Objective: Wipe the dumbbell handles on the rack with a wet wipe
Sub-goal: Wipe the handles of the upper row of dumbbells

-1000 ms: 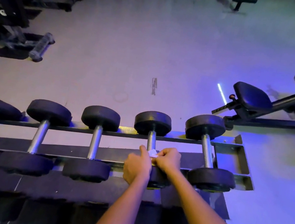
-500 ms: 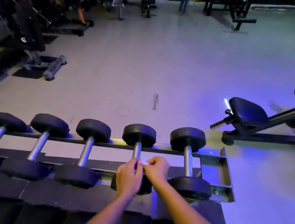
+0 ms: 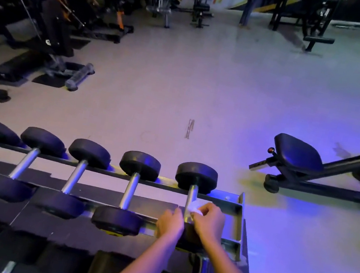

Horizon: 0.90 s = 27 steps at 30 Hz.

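Note:
Several black-headed dumbbells with steel handles lie across the top tier of the rack (image 3: pixel 240 210). Both my hands are at the rightmost dumbbell (image 3: pixel 196 177). My right hand (image 3: pixel 209 221) pinches a white wet wipe (image 3: pixel 195 205) against the middle of its handle (image 3: pixel 192 192). My left hand (image 3: pixel 170 222) curls round the same handle from the left, just below the wipe. Together the hands cover the handle's near part and much of the near head. The neighbouring dumbbell (image 3: pixel 130 190) to the left lies untouched.
Lower rack tiers with more dumbbells run along the bottom edge. A padded bench (image 3: pixel 297 154) stands on the floor to the right, beyond the rack's end. Dark gym machines (image 3: pixel 49 24) fill the far left. A person stands far back (image 3: pixel 250 4).
Both hands and the wipe have shifted from the second dumbbell from the right to the rightmost one. The view has tilted up and shows more of the gym.

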Each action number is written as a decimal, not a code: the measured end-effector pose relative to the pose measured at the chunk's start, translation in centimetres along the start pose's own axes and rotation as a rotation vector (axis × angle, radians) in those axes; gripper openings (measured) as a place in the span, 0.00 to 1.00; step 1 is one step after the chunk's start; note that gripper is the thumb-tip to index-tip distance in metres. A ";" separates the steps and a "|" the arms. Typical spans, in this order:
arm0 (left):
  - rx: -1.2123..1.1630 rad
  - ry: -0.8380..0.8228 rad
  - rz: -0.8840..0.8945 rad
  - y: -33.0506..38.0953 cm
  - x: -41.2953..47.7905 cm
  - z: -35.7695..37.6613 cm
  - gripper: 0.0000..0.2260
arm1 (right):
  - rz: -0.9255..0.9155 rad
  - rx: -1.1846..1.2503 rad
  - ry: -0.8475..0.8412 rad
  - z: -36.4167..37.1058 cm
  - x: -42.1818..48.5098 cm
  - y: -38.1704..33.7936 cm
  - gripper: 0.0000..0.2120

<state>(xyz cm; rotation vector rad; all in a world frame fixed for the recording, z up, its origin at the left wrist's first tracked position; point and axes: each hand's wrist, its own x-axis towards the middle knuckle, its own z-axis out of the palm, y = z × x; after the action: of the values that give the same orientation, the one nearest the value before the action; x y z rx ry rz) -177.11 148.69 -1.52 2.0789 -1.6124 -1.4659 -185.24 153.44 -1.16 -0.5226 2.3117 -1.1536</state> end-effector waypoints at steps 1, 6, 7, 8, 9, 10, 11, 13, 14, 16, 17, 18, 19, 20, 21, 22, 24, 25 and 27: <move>0.031 0.050 -0.030 0.0 0.1 0.7 0.20 | 0.016 -0.004 -0.037 -0.2 0.3 0.8 0.10; -0.041 0.249 -0.177 0.7 0.6 1.7 0.24 | 0.043 0.020 -0.146 -0.8 2.2 2.6 0.06; -0.046 0.266 -0.188 0.9 0.6 1.8 0.24 | 0.045 0.037 -0.150 -0.6 2.5 2.7 0.06; -0.050 0.279 -0.194 1.0 0.5 1.9 0.24 | 0.040 0.050 -0.152 -0.4 2.6 2.7 0.06; -0.059 0.295 -0.197 1.1 0.4 1.8 0.24 | 0.032 0.062 -0.155 -0.1 2.7 2.5 0.06; -0.069 0.309 -0.196 1.2 0.3 1.8 0.24 | 0.026 0.085 -0.166 0.1 2.7 2.3 0.08; -0.075 0.319 -0.194 1.4 0.3 1.8 0.24 | 0.024 0.110 -0.182 0.3 2.6 2.2 0.12; -0.079 0.327 -0.193 1.4 0.3 1.8 0.23 | 0.018 0.113 -0.211 0.5 2.4 2.0 0.20; -0.082 0.331 -0.197 1.5 0.2 1.8 0.23 | 0.019 0.097 -0.213 0.6 2.4 2.2 0.20; -0.088 0.333 -0.209 1.6 0.0 1.7 0.22 | 0.017 0.049 -0.196 1.0 2.5 2.8 0.13; -0.090 0.334 -0.210 1.7 0.0 1.7 0.21 | 0.017 0.025 -0.187 1.0 2.5 2.9 0.11; -0.088 0.333 -0.208 1.8 -0.1 1.7 0.21 | 0.021 0.002 -0.180 1.1 2.5 2.9 0.11; -0.083 0.329 -0.206 1.8 -0.1 1.7 0.20 | 0.029 -0.023 -0.181 1.2 2.7 2.8 0.11; -0.074 0.328 -0.204 1.9 -0.1 1.6 0.20 | 0.034 -0.039 -0.184 1.2 2.9 2.6 0.11; -0.069 0.329 -0.203 1.9 -0.1 1.6 0.20 | 0.037 -0.042 -0.181 1.3 3.1 2.5 0.10; -0.069 0.330 -0.203 1.9 -0.1 1.6 0.19 | 0.040 -0.035 -0.175 1.3 3.4 2.3 0.08; -0.074 0.326 -0.206 1.9 -0.1 1.7 0.19 | 0.045 -0.009 -0.150 1.3 4.3 1.9 0.05; -0.077 0.322 -0.208 1.9 -0.1 1.7 0.19 | 0.045 0.006 -0.124 1.4 5.0 1.5 0.04; -0.083 0.311 -0.208 2.0 -0.1 1.7 0.18 | 0.056 0.032 -0.070 1.6 6.5 0.5 0.04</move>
<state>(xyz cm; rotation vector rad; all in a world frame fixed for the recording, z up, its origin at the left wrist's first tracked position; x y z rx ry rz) -179.73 148.65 -1.10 2.3428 -1.2341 -1.1629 -189.60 149.25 -4.09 -0.4763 2.2307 -1.1268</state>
